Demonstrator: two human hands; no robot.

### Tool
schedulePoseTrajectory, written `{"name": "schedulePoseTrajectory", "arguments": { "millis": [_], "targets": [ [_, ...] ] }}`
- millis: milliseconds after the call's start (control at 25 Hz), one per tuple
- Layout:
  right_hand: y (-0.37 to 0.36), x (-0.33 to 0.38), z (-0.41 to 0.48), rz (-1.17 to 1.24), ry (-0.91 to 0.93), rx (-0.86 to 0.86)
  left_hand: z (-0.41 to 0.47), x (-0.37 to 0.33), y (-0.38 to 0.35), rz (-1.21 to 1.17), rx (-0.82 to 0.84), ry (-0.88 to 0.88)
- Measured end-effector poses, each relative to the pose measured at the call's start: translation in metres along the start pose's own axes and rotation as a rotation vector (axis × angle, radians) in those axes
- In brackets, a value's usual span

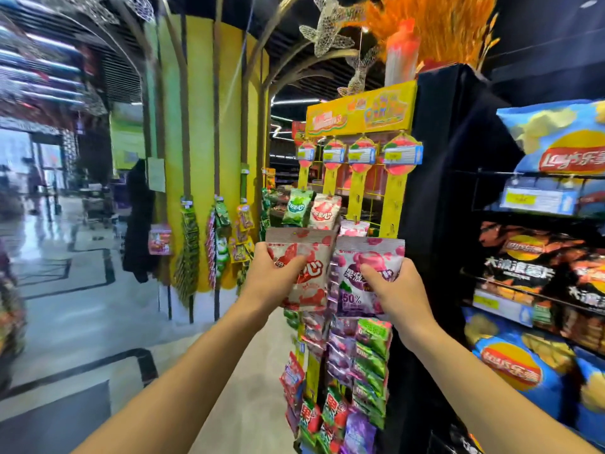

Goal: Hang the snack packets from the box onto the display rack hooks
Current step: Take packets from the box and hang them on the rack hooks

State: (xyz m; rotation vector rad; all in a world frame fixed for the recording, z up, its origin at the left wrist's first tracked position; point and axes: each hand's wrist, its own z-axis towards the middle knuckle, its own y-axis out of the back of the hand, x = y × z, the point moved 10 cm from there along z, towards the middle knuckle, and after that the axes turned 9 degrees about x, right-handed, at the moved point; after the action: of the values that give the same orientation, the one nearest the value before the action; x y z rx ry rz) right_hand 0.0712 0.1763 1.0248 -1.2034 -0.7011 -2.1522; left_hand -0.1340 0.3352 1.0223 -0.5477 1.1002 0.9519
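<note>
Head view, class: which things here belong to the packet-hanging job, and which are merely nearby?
Job: left hand holding the red packet; right hand holding the purple packet; yellow display rack; hung packets.
Nearby: crisp bags on the right shelves; snack strips on the yellow pillar; wire fish overhead.

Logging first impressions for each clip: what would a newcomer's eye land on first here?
At centre frame the left hand grips a red-and-white packet and the right hand grips a purple packet, side by side in front of the yellow display rack. Big blue chip bags stand out at the right edge.
</note>
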Motion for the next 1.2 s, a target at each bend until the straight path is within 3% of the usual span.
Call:
{"name": "schedulePoseTrajectory", "arguments": {
  "millis": [240,560,1200],
  "targets": [
    [-0.111,0.014,0.033,-0.053,0.024,-0.029,0.049,0.031,0.104,-0.022,0.009,0.004],
    [-0.208,0.007,0.084,-0.031,0.014,0.005,0.117,0.070,0.182,-0.032,0.025,0.008],
    [-0.240,-0.086,0.259,-0.024,-0.011,-0.135,0.325,0.146,0.157,0.024,0.132,0.022]
  ]
}}
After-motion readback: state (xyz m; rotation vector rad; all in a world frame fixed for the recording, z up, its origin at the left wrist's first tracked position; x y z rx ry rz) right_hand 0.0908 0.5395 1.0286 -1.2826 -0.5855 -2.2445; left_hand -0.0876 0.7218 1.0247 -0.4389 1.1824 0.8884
